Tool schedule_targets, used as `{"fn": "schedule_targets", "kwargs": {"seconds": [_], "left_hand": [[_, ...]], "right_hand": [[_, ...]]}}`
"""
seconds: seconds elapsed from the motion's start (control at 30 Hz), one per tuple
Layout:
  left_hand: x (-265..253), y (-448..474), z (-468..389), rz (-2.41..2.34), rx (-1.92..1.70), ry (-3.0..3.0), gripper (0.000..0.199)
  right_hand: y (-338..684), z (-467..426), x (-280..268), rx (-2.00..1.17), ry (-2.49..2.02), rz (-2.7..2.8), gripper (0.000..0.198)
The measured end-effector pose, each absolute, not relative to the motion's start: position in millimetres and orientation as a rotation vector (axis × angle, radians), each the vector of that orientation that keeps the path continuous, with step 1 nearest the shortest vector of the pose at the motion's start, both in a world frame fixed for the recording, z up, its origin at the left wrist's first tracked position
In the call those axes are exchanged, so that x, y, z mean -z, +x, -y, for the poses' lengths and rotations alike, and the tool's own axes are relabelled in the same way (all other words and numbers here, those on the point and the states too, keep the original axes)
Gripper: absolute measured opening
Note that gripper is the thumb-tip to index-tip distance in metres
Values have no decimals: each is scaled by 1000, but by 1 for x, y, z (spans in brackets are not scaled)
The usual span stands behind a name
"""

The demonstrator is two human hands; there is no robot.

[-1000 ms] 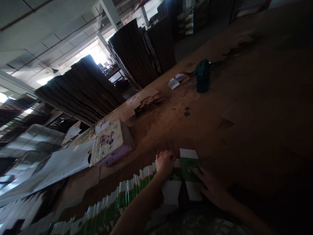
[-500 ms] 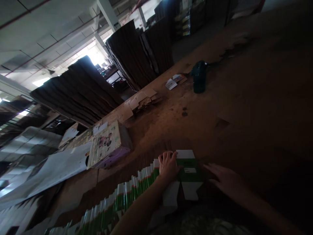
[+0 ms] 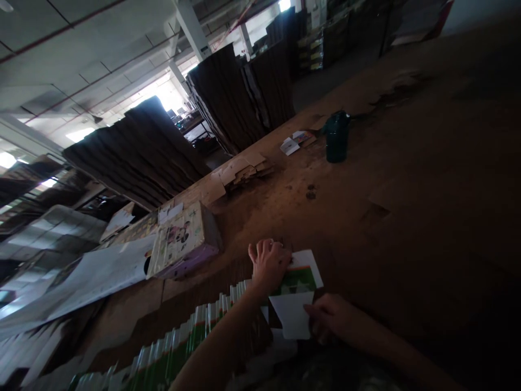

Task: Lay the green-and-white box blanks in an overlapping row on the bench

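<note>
A folding carton [image 3: 297,279] in green and white, with white flaps, lies on the table in front of me. My left hand [image 3: 272,266] rests at its left edge, fingers bent and a little apart, thumb side against the carton. My right hand [image 3: 334,317] is closed, with its fingertips at the right edge of the white lower flap [image 3: 293,315]. Part of that grip is hidden. To the left, a row of similar flat cartons [image 3: 199,323] overlaps in a long line, partly covered by my left forearm.
A printed box [image 3: 179,239] with a purple side stands left of my hands, beside a white sheet [image 3: 97,277]. Further back lie cardboard scraps [image 3: 240,171], small card pieces [image 3: 291,145] and a dark green jug [image 3: 337,138]. Tall cardboard stacks [image 3: 138,152] stand beyond the brown table [image 3: 345,217].
The carton has turned and its white flap now faces me. My right hand has come left onto the flap and closed. My left hand has shifted slightly left and up.
</note>
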State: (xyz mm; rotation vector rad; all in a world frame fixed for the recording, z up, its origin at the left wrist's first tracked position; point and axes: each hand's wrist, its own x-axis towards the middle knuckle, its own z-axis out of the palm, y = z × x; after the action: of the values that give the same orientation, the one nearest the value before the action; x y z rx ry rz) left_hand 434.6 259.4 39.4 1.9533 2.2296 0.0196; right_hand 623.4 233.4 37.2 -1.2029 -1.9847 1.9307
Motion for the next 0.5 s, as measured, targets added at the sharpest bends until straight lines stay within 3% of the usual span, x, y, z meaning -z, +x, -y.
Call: {"fn": "schedule_targets", "kwargs": {"seconds": [0.1, 0.17, 0.23, 0.37, 0.5], "left_hand": [[-27, 436, -251, -2126, 164, 2087, 21], [-18, 436, -247, -2091, 200, 2042, 20], [-13, 436, -246, -2099, 190, 1977, 17], [-14, 433, -247, -2120, 162, 1898, 11], [-14, 429, -245, -2045, 229, 2008, 13]], "right_hand": [[667, -237, 13, -1418, -1459, 2075, 54], [705, -247, 42, -1036, -1749, 1942, 64], [727, -256, 55, -1024, -1914, 1796, 74], [713, -258, 48, -1258, -1698, 1681, 60], [709, -249, 57, -770, -1728, 1711, 66]]}}
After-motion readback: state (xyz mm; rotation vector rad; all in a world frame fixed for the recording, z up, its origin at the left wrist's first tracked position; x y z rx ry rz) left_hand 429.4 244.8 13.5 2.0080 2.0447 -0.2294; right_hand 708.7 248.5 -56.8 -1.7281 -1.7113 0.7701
